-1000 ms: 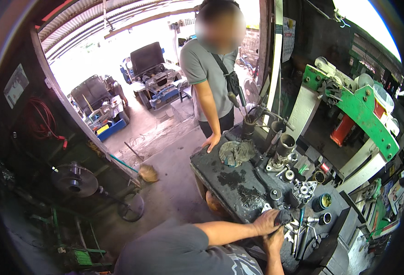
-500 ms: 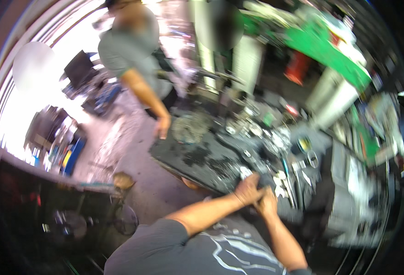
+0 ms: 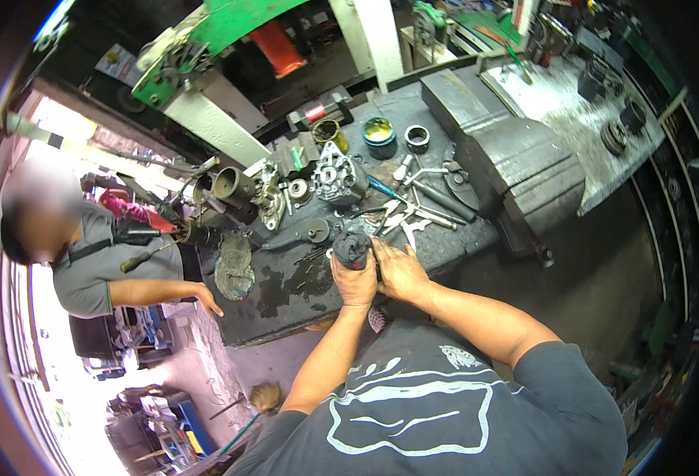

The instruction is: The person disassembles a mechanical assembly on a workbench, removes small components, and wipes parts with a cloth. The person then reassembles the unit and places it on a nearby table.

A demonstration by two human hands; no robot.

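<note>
My left hand (image 3: 355,283) is wrapped round a dark, rounded bundle (image 3: 353,247) that looks like crumpled black cloth; whether anything is inside it is hidden. My right hand (image 3: 399,274) presses against its right side, fingers bent round it. Both hands are just over the front edge of a dark workbench (image 3: 286,317). Beyond them lie a black-handled tool (image 3: 298,235), a silver finned metal housing (image 3: 338,176), a blue-handled tool (image 3: 383,188), and several wrenches and long tools, including a dark bar (image 3: 445,201).
A large grey bench vise (image 3: 528,170) stands at the right. At the back are a tin of yellow grease (image 3: 379,136) and a metal ring (image 3: 417,139). Metal cylinders (image 3: 233,187) and a dirty rag (image 3: 234,267) lie left. A co-worker's hand (image 3: 209,300) touches the bench's left edge.
The view has swung to the right and sharpened, so the bench and the co-worker appear farther left. My hands remain together at the bench edge.
</note>
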